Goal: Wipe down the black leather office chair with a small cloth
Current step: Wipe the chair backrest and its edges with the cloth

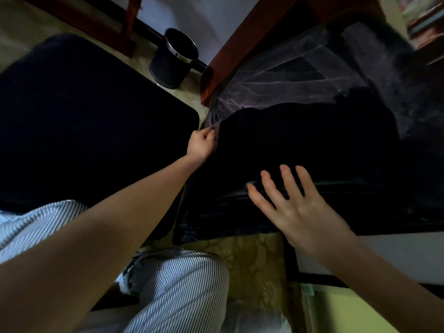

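Chair (312,145) is tucked under the desk (252,32), at its left corner. Left hand (201,145), fingers curled, pinches a sheer sheet (288,75) at the chair's left edge. Right hand (296,210) rests on the chair's near edge, 4 fingers straight and spread.

Dim room: black bin (174,57) on patterned floor (252,260) beside a red-brown wooden desk (240,39).

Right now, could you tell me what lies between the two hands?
Only the black chair, between the left hand and right hand, in the head view.
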Demonstrator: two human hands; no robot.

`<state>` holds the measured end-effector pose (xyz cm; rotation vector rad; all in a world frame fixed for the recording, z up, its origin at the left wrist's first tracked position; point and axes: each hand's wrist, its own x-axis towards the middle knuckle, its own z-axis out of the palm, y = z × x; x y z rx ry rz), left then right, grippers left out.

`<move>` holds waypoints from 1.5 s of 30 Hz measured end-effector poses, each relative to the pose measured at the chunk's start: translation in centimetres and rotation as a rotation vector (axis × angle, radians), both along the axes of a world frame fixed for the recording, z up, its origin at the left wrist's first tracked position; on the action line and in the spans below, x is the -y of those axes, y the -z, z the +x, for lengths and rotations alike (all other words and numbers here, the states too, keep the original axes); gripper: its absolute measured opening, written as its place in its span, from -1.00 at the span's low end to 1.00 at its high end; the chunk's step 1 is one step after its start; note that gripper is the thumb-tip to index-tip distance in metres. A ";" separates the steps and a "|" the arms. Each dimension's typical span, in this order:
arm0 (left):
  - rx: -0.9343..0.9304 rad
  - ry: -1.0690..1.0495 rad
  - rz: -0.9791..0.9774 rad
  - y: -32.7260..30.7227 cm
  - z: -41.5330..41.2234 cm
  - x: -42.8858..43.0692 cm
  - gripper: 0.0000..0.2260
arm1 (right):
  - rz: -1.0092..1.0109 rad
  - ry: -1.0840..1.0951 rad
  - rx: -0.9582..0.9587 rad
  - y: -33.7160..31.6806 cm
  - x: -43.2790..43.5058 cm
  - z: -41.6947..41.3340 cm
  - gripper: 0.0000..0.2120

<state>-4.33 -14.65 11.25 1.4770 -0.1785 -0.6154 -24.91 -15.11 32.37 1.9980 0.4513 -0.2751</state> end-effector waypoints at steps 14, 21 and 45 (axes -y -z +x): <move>-0.440 -0.025 -0.272 1.8 -8.0 -6.2 -0.64 | -0.018 0.134 -0.066 -0.6 -0.3 0.5 -0.27; -0.153 -0.046 -0.290 -0.1 -11.3 -10.6 -0.71 | 0.001 0.292 -0.096 -0.4 -2.6 1.1 -0.17; 0.134 -0.074 -0.162 3.5 2.0 2.4 -0.70 | 0.256 0.628 -0.748 5.6 0.6 15.7 -0.43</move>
